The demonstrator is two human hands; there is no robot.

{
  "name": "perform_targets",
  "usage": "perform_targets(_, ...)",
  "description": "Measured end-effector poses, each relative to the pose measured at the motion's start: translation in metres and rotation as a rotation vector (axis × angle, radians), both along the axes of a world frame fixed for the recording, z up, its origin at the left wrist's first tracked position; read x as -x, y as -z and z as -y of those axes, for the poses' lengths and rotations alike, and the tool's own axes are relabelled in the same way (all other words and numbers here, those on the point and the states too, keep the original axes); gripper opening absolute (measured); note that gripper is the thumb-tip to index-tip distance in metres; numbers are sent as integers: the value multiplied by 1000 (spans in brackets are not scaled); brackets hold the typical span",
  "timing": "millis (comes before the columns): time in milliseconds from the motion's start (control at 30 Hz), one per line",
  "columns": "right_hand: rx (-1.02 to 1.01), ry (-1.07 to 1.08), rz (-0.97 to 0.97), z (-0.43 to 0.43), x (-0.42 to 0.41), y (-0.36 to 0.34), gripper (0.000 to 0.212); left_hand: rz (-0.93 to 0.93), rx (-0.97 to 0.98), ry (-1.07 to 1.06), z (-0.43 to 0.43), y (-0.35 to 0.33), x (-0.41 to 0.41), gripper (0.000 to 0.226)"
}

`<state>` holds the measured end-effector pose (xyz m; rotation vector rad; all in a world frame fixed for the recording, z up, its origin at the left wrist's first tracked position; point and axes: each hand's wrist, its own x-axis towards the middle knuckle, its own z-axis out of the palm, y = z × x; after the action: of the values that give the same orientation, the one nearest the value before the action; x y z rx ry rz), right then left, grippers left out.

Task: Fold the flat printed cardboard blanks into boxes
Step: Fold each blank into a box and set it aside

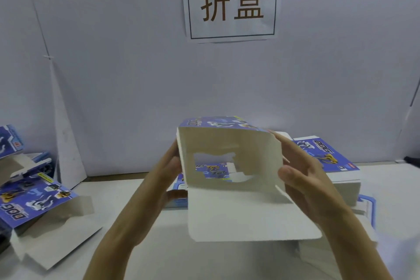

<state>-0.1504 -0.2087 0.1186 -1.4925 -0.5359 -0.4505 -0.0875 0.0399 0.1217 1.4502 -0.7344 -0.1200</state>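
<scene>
One box (227, 143) in hand, half erected. The sleeve is squared up and held in the air over the surface (204, 261), open end toward the camera. A white inner panel with a window cut-out faces us.

Left grip (163, 179) wraps the left wall, thumb hooked at the near lower corner, fingers behind. Right grip (313, 179) pinches the right wall, thumb on the inner face, fingers outside.

The big flap (250, 218) hangs open off the bottom edge, untucked. Side tabs are too unclear to call.

Step, my read: body formed, end closure pending. Next move: one grip keeps the sleeve square while the other lets go, folds any side tabs in, then swings the flap up and tucks it. Let the walls skew and the tuck won't seat.

Flat blanks (327, 157) are stacked behind the right grip, with more under the box. Folded ones (29, 202) are piled at left.
</scene>
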Motion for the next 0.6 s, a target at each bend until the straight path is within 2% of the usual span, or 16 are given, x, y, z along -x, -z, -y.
perform_targets(100, -107, -16, -16, -3, -2, 0, 38, 109, -66, 9, -4, 18, -3, 40)
perform_targets(200, -142, 62, -39, -6, -2, 0, 31, 215, -74, -163, 8, 2, 12, 61)
perform_targets(267, -158, 144, -51, -8, -2, -1, 24, 233, -55, -151, 7, -3, 25, 70)
perform_targets(367, -173, 157, -57, -10, -5, 0, 61, 290, -72, -213, 8, 0, 21, 67)
perform_targets(433, -194, 177, -73, -13, -5, -2, 66, 342, -62, -280, 13, 1, 23, 61)
perform_targets(467, -228, 184, -89, -14, -4, -4, 60, 338, -39, -323, 16, 1, 28, 51)
perform_targets(533, -313, 195, -120, -15, -3, -6, 45, 218, -3, -385, 19, 1, 31, 20)
perform_targets(600, -377, 217, -148, -13, -6, -3, 36, 148, -6, -429, 19, 4, 27, 39)
